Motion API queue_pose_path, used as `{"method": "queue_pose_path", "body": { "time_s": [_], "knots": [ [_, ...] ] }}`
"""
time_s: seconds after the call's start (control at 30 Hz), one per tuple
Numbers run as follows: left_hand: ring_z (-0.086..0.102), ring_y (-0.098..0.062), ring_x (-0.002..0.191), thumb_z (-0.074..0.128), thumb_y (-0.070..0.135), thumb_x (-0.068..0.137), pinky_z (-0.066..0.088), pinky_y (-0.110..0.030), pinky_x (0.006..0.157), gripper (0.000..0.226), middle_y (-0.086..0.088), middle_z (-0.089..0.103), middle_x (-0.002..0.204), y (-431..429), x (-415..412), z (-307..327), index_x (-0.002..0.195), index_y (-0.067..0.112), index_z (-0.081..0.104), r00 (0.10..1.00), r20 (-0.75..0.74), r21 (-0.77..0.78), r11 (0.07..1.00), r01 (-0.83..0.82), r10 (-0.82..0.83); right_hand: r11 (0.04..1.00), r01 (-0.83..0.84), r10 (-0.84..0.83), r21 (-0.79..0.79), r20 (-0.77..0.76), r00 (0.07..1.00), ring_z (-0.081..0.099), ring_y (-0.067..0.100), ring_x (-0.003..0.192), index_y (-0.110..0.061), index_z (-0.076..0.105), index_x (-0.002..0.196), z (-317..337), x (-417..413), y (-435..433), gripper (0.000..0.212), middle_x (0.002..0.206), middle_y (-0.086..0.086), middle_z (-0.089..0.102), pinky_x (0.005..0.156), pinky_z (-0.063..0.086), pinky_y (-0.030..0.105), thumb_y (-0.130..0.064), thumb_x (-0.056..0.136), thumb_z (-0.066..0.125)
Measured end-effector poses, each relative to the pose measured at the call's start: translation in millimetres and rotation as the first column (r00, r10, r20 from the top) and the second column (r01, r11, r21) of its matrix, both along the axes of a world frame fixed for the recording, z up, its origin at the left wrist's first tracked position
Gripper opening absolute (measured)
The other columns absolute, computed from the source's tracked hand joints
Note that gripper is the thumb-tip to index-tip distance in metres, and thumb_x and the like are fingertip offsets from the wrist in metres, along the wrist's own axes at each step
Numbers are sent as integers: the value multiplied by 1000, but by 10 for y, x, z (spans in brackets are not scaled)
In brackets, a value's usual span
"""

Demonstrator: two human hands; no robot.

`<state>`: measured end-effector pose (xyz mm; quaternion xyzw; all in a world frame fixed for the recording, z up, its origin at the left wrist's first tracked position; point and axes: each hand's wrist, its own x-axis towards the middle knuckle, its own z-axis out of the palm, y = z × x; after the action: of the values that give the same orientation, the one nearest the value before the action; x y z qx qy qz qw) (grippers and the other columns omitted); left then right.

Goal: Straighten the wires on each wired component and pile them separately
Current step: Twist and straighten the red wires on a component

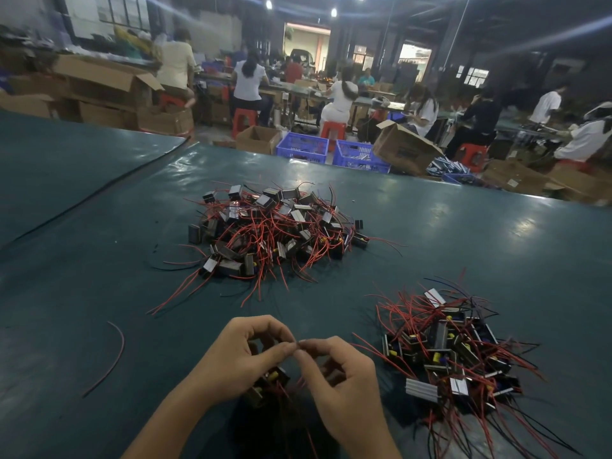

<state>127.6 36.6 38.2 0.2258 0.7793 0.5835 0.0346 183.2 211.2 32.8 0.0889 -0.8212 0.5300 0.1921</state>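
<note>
Red-wired component (266, 384), one; piles (275, 230) (453, 356), two; hands (241, 356) (344, 382), two.

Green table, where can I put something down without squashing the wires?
The dark green table mat is bare on the far left, beyond the loose red wire, and at the right past the far heap of wired components. It is crowded round the near right heap, the left hand and the right hand.

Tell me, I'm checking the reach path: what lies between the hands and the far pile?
Head view: bare table, crossed only by wire tips trailing from the far pile.
</note>
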Motion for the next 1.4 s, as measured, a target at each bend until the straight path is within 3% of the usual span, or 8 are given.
{"method": "queue_pose_path", "body": {
  "time_s": [0.3, 0.43, 0.6, 0.7, 0.83, 0.97, 1.23, 1.4],
  "knots": [
    [61, -25, 61, 76, 21, 81, 51, -36, 60, 9, -5, 68, 73, 14, 11, 12, 79, 29, 72, 1000, -24, -14, 1000, -8, 8, 998, 46, -41, -32, 145, 989, 61, 10, 53, -24, 72, 73, -4, 8, -18, 13, 63, -6, 66, 51, 44, 19, -24, 86, 72],
    [61, -27, 64, 78, 18, 80, 50, -39, 60, 9, -4, 67, 72, 30, 21, 5, 78, 26, 72, 997, -72, -45, 999, -28, 24, 975, 44, 29, -216, 320, 947, 54, 12, 42, -11, 70, 67, 78, 5, -18, 19, 53, 3, 61, 45, 42, 23, -14, 86, 72],
    [57, -7, 60, 78, 20, 79, 44, -18, 57, 7, 8, 65, 69, 76, 43, -7, 78, 24, 73, 994, -110, -66, 998, -5, -2, 875, 147, 132, -461, 520, 844, 37, 12, 29, -10, 57, 50, 83, -31, -2, 38, 41, 4, 44, 35, 26, 16, -3, 86, 68],
    [58, -7, 59, 78, 21, 80, 45, -19, 57, 9, 7, 66, 69, 54, 28, -12, 77, 29, 73, 995, -94, -55, 998, -23, 17, 918, 118, 64, -379, 435, 898, 45, 11, 38, -11, 65, 54, 76, -8, -17, 31, 47, 2, 52, 39, 35, 22, -8, 85, 71],
    [64, -19, 67, 77, 26, 79, 54, -33, 62, 10, 5, 69, 74, 5, 5, -1, 80, 35, 72, 995, -88, -64, 997, -50, 44, 985, 143, -153, 94, 106, 983, 61, 10, 56, -25, 68, 69, 2, 46, -15, 24, 62, -10, 64, 53, 51, 32, -46, 81, 66],
    [63, -23, 65, 75, 37, 76, 52, -39, 62, 5, 1, 69, 74, 0, 13, 7, 79, 35, 72, 996, -78, -42, 998, -51, 47, 982, 182, -184, 49, 58, 981, 64, 12, 63, -31, 67, 76, -7, 39, -18, 24, 72, -14, 66, 55, 53, 32, -54, 79, 63],
    [64, -27, 66, 72, 45, 72, 53, -44, 64, 12, 0, 68, 73, 0, 32, 47, 79, 35, 72, 997, -73, -31, 999, -29, 27, 987, 145, -149, 67, 60, 987, 62, 11, 64, -34, 66, 80, -41, 12, -16, 10, 78, -14, 66, 53, 45, 16, -30, 89, 67],
    [62, -24, 64, 75, 37, 76, 53, -40, 61, 5, 2, 68, 73, -6, 26, 36, 80, 35, 72, 996, -82, -53, 998, -25, 21, 994, 108, -110, 19, 131, 985, 55, 8, 54, -24, 65, 73, -18, 7, -45, 17, 64, -10, 61, 50, 40, 16, -22, 91, 65]
  ]
}}
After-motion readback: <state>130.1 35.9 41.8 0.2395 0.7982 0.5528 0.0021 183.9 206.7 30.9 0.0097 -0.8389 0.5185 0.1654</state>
